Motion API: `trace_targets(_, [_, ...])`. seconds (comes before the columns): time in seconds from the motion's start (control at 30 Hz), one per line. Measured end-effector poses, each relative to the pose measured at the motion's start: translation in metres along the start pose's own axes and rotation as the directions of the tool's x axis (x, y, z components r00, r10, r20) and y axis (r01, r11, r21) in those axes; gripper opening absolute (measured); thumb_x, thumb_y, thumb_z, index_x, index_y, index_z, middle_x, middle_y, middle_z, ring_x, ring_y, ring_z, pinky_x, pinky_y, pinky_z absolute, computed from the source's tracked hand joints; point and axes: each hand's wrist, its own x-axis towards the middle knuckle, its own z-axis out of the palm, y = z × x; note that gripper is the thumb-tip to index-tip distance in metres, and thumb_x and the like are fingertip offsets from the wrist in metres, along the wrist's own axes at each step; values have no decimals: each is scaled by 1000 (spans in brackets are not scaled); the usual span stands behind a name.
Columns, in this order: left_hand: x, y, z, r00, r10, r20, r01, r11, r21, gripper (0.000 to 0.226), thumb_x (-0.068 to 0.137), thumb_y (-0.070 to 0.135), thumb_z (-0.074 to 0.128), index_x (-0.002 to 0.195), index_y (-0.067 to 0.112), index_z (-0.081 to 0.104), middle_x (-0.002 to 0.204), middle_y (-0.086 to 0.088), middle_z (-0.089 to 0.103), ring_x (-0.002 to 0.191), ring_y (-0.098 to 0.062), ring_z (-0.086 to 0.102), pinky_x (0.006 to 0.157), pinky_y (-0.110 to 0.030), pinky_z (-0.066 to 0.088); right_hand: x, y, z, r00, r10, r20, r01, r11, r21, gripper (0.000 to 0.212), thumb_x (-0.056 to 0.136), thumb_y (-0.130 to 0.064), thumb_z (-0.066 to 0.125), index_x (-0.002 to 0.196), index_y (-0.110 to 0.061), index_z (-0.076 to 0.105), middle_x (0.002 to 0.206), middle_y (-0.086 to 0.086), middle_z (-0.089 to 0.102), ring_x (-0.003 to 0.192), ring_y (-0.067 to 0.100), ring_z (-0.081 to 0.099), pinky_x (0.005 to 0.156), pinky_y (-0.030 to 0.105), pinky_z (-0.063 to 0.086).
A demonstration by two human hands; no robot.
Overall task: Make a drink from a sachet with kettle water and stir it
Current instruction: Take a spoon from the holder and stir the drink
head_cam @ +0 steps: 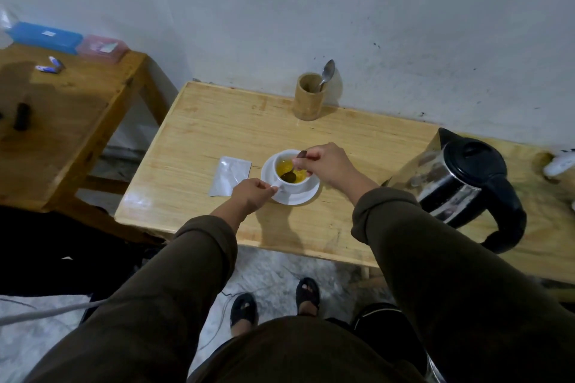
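Note:
A white cup (295,184) holding yellow liquid stands on a white saucer (303,196) in the middle of the wooden table (217,130). My left hand (252,194) pinches the cup's handle at its near left side. My right hand (326,163) grips a spoon (292,169) whose bowl dips into the liquid. A silver sachet (229,176) lies flat just left of the saucer. The black and glass kettle (460,183) stands to the right, its handle toward me.
A bamboo holder (309,97) with another spoon (326,73) stands at the back by the wall. A second wooden table (62,121) to the left carries blue and pink boxes and small items. A white object (560,162) lies at the far right edge.

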Motion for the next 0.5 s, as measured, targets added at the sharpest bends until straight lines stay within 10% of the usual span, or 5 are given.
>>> trace_targets(0.17, [1,1,-1,1000,15,11,-15,1000,26,45,90,43,55,115,7,64,123,-12,64,114,-29,58,98,-37,46,-19,3,-8,989,122,84,-140,957,254,25,80,-13,74,101,0,72,61,-14,70,61,7,61,45,7,41])
trace_targets(0.5, [5,-1,-3,997,58,47,-58,998,3,47,90,43,54,118,7,62,127,-11,61,118,-29,56,100,-38,45,-65,15,-2,933,304,194,-360,821,444,19,88,0,58,80,-11,71,76,5,76,66,11,64,61,21,40])
